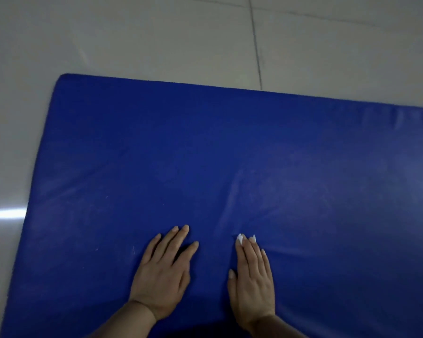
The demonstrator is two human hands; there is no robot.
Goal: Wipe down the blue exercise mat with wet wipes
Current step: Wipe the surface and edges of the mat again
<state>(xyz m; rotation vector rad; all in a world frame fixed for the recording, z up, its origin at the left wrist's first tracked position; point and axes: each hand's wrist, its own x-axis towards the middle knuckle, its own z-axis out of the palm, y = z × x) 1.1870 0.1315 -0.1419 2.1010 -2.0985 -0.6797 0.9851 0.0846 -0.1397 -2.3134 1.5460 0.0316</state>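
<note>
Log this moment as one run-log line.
left hand: flat on blue mat, bracing | right hand: pressing white wipe under fingers | floor: tiled

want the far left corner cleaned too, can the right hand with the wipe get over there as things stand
Probably yes, with a lean. The right hand presses the wipe flat near the mat's close edge; nothing lies between it and the far left corner, only bare mat.

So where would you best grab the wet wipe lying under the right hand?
Pinch the white edge of the wipe poking out past the right hand's fingertips, coming from the far side. The flat palm covers the rest, pressing it onto the mat.
</note>
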